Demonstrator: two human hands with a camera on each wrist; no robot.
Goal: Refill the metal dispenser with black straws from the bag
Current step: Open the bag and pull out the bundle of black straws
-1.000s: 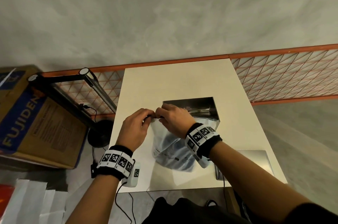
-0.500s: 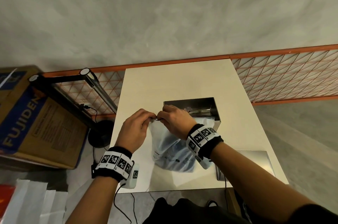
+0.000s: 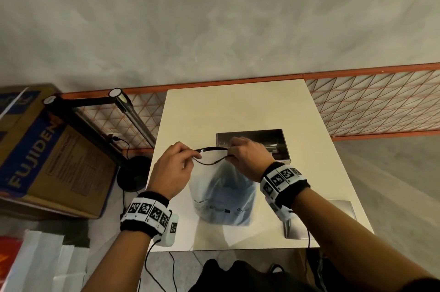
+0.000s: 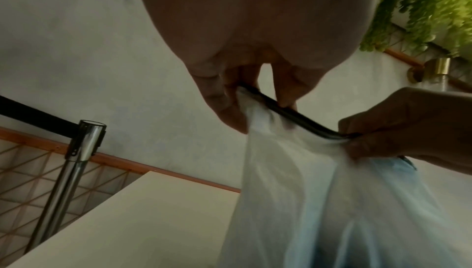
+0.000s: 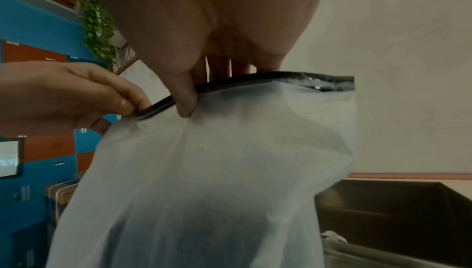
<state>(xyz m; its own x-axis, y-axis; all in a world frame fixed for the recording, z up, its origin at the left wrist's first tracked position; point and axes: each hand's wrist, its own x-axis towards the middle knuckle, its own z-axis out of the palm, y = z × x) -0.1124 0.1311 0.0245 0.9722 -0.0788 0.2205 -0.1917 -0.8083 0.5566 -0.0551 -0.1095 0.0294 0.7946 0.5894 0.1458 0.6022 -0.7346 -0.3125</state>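
Over the white table [image 3: 238, 106], right in front of the metal dispenser [image 3: 273, 139], I've got the frosted zip bag [image 3: 223, 194] standing up with both hands on its mouth. My left hand [image 3: 173, 168] is pinching the near lip of the black zip strip [image 3: 209, 156] and my right hand [image 3: 247, 156] is pinching the far lip, thumb over the seal in the right wrist view. What's new: half a second back my fingertips were basically touching at one spot on the closed top, and now my hands are apart and the strip bows open into a loop between them. So the seal looks popped, at least along the middle. The far corner in the right wrist view still looks pressed shut, I think. That should mean I can reach in for the black straws next, which only show as a dark blur low inside the bag. The dispenser sits open just behind the bag, and I can't tell what's in it. There's a flat metal sheet [image 3: 333, 215] near my right wrist. Around me: grey floor, orange mesh railing [image 3: 371, 106], a chrome barrier post [image 3: 133, 117], a Fujiden cardboard box [image 3: 47, 148] on my left.
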